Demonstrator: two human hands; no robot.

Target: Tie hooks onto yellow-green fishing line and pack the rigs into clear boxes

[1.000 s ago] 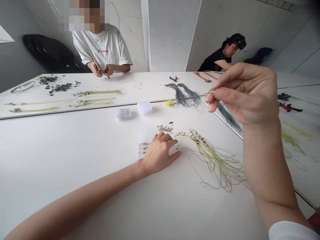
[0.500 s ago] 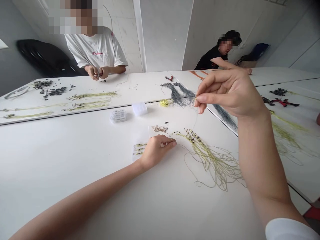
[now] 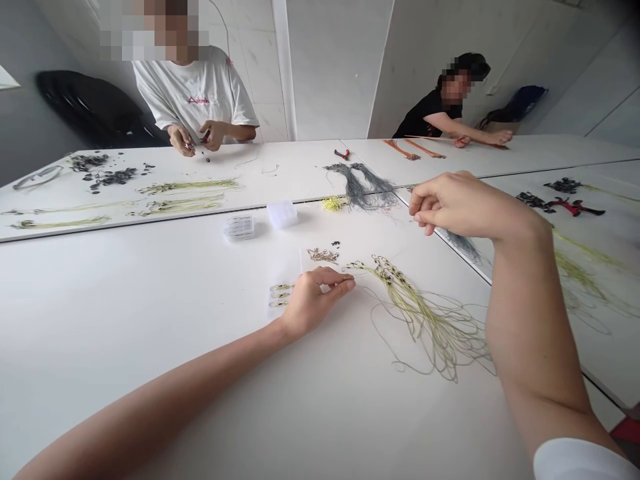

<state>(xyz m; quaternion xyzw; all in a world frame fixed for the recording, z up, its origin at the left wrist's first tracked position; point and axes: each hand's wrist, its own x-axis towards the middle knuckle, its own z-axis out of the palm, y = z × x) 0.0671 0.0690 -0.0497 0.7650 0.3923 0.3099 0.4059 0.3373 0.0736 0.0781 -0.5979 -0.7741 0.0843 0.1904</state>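
Observation:
My left hand (image 3: pixel 320 300) rests low over the table, thumb and forefinger pinched on a thin fishing line; any small part at the fingertips is too fine to make out. Raised at the right, my right hand (image 3: pixel 450 207) is closed in a pinch on a faint, thin fishing line. Beneath and between the hands lies a bunch of yellow-green fishing lines (image 3: pixel 420 307) with dark hooks at its upper end. Partly hidden behind my left hand is a clear plastic box (image 3: pixel 280 267) holding several looped rigs. Small brown pieces (image 3: pixel 323 256) and black bits (image 3: pixel 336 244) lie just beyond.
Two small plastic cases (image 3: pixel 239 228) (image 3: pixel 283 215) stand farther back. Grey line bundles (image 3: pixel 357 183), a yellow coil (image 3: pixel 333 203) and red-handled pliers (image 3: pixel 342 155) lie beyond. Two people work across the tables; one in a white shirt (image 3: pixel 200 100) holds a tool. More pliers (image 3: pixel 575 207) lie right.
My right hand has moved right and slightly down, still pinched, its wrist bent more. My left hand stays almost in place. The person in white has moved their hands apart.

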